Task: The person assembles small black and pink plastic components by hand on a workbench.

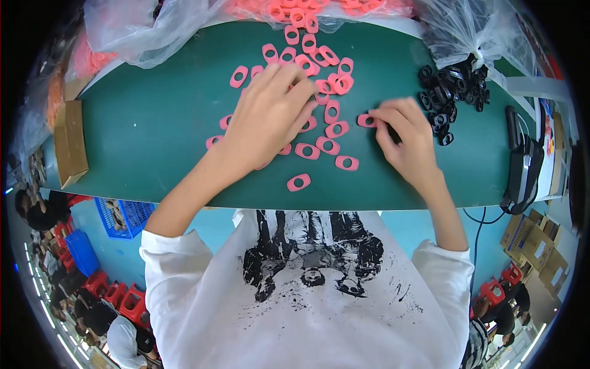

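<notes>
Many flat pink plastic pieces with an oval hole lie scattered over the green table. Above the middle of them is my left hand, palm down, its thumb and index finger apart near several pieces. Its other fingertips are partly hidden, and I see nothing held in it. To the right, my right hand pinches the end of one pink piece between thumb and fingers, at the table surface. That hand is slightly blurred. Further right lies a heap of small black plastic ring-shaped parts.
Clear plastic bags lie along the far edge, with more pink pieces there. A cardboard box stands at the table's left end. At the right end is a black device with a cable. Blue crates and red stools are behind.
</notes>
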Demonstrator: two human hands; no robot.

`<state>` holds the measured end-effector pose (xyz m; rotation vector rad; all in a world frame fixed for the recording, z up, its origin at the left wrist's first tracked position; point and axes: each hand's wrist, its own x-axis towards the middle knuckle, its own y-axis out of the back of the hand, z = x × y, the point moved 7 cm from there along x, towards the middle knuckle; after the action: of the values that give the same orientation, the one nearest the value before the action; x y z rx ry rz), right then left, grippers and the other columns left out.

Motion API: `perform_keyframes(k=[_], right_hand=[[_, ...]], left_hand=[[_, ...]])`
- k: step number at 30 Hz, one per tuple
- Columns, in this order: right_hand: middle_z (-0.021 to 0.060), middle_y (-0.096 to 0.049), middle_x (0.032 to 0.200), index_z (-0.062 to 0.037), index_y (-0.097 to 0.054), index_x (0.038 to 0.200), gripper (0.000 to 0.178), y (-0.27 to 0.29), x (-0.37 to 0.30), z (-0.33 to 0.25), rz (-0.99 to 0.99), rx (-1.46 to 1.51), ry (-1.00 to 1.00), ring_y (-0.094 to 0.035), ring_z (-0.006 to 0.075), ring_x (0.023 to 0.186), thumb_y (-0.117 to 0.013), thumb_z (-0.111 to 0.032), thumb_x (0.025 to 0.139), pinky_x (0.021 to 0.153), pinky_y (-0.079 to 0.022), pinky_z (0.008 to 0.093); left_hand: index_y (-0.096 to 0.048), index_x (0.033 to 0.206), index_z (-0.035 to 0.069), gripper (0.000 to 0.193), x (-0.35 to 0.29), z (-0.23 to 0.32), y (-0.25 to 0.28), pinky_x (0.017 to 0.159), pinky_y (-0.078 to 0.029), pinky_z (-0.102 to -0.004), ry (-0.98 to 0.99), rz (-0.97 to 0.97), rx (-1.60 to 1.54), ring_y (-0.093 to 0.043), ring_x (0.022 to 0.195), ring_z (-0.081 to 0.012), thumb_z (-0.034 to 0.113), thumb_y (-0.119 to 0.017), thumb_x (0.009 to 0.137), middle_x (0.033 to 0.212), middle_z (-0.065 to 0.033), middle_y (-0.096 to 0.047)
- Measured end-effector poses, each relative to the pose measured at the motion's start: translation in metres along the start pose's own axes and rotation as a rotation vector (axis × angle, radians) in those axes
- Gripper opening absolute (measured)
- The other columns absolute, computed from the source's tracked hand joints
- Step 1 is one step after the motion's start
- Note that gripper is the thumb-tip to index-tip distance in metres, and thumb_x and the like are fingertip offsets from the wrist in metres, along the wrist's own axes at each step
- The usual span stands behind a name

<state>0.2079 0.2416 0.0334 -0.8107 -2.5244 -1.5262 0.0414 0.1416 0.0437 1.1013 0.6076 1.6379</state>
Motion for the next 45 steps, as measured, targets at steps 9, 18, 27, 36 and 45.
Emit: perform_keyframes(k=[9,18,27,36,45], right_hand=[[0.0094,-0.064,0.108,-0.0036,-0.067,0.093,0.019,-0.015,0.052,-0.005,-0.033,-0.038,0.245,-0.060,0.0282,0.089,-0.074,-0.001,0.076,0.075,-0.049,0.0363],[0.0106,-0.064,0.102,-0.0027,-0.068,0.103,0.027,0.003,0.026,0.015,-0.044,0.020,-0.078,-0.062,0.0271,0.092,-0.074,-0.001,0.076,0.079,-0.051,0.0363],[0.0090,-0.063,0.093,-0.0009,-0.064,0.095,0.021,-0.012,0.069,0.020,-0.184,0.034,0.065,-0.058,0.0309,0.095,-0.072,-0.003,0.076,0.084,-0.048,0.0370],[0.0101,-0.063,0.090,0.0001,-0.064,0.089,0.017,-0.031,0.103,0.007,-0.059,0.200,0.149,-0.062,0.0252,0.083,-0.075,-0.005,0.076,0.073,-0.050,0.0340],[0.0094,-0.061,0.094,-0.0014,-0.065,0.085,0.017,-0.004,0.095,0.008,0.005,0.060,-0.022,-0.058,0.0298,0.092,-0.076,-0.003,0.072,0.081,-0.048,0.0400]], left_hand=[[-0.064,0.087,0.004,0.013,0.022,-0.008,-0.021,0.077,-0.046,-0.0387,-0.149,-0.011,-0.036,-0.052,0.089,-0.0262,0.004,-0.071,0.076,0.093,-0.0071,-0.056],[-0.064,0.083,0.004,0.012,-0.001,0.005,-0.011,0.075,-0.043,-0.0371,-0.101,-0.010,0.031,-0.050,0.088,-0.0240,0.005,-0.071,0.074,0.091,-0.0051,-0.052],[-0.063,0.081,0.005,0.013,-0.006,0.016,-0.005,0.079,-0.042,-0.0394,-0.020,-0.121,-0.069,-0.050,0.090,-0.0251,0.006,-0.074,0.073,0.094,-0.0063,-0.051],[-0.063,0.089,0.006,0.022,0.035,-0.029,0.009,0.083,-0.043,-0.0401,0.001,-0.020,0.063,-0.053,0.098,-0.0284,0.014,-0.077,0.074,0.094,-0.0086,-0.057],[-0.061,0.088,0.003,0.012,-0.005,-0.058,0.087,0.081,-0.046,-0.0382,0.087,0.267,-0.073,-0.061,0.084,-0.0283,0.003,-0.068,0.078,0.086,-0.0085,-0.065]])
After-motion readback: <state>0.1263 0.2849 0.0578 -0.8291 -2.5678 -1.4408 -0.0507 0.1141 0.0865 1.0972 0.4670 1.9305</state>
